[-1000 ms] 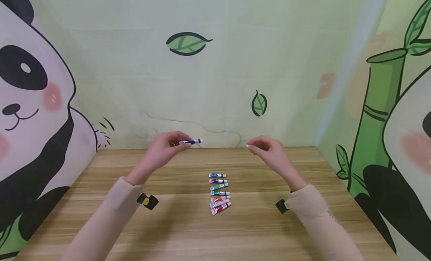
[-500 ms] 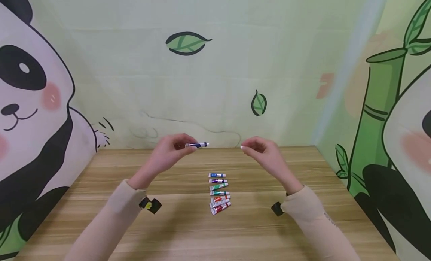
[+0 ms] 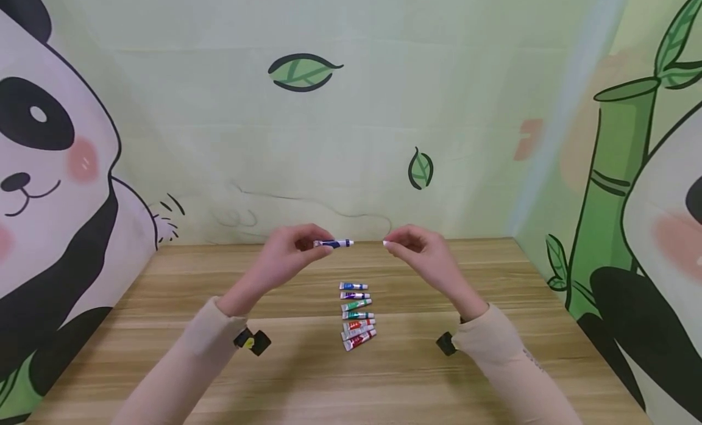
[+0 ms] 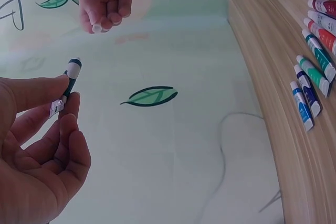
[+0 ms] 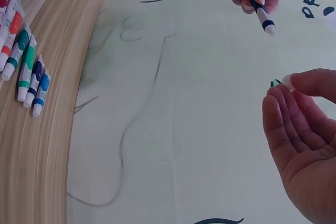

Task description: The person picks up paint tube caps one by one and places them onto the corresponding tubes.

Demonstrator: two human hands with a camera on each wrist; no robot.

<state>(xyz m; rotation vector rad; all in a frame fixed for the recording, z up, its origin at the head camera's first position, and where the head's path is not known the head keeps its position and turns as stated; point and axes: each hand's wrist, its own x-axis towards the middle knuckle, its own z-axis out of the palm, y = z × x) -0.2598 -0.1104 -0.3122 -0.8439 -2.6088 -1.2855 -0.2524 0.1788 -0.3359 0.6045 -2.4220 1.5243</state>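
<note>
My left hand point(image 3: 287, 254) pinches a dark blue and white paint tube point(image 3: 341, 243) between thumb and fingers, raised above the far part of the table. The tube lies level with its narrow nozzle end toward my right hand point(image 3: 430, 254). In the right wrist view a small white cap point(image 5: 287, 82) sits between my right thumb and fingertip. A short gap separates the cap from the tube's nozzle end. My left fingers cover the tube's tail in the head view.
A column of several small paint tubes point(image 3: 358, 315) in blue, purple, green, orange, white and red lies mid-table on the wooden tabletop point(image 3: 263, 376). Behind the table's back edge hangs a pale green backdrop point(image 3: 219, 120) with pandas, leaves and bamboo.
Both hands have moved toward each other and slightly down, the left carrying the paint tube rightward and the right bringing the cap leftward. The tubes on the table have stayed put.
</note>
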